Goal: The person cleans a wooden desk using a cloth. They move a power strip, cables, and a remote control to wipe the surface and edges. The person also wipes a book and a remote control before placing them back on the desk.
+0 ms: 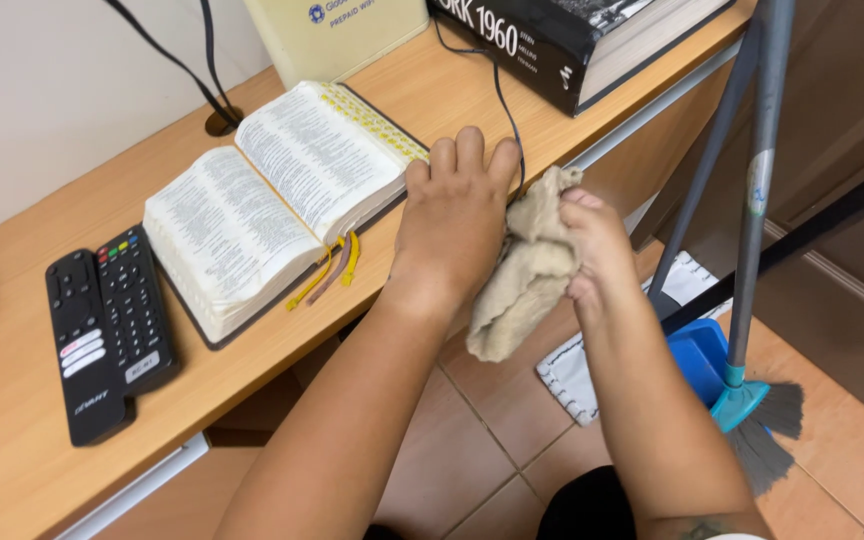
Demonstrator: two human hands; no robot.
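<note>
Right hand (592, 250) bunches a beige cloth (527, 275) (soft, light, grippable anywhere); left hand (452, 215) beside it lies flat, fingers together.

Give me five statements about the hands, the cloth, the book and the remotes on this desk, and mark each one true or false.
1. The right hand grips a beige cloth. True.
2. The left hand holds a remote. False: it lies flat on the desk beside the cloth.
3. The book lies open. True.
4. Two black remotes lie left of the book. True.
5. The broom lies on the desk. False: it stands on the floor at the right.
</note>
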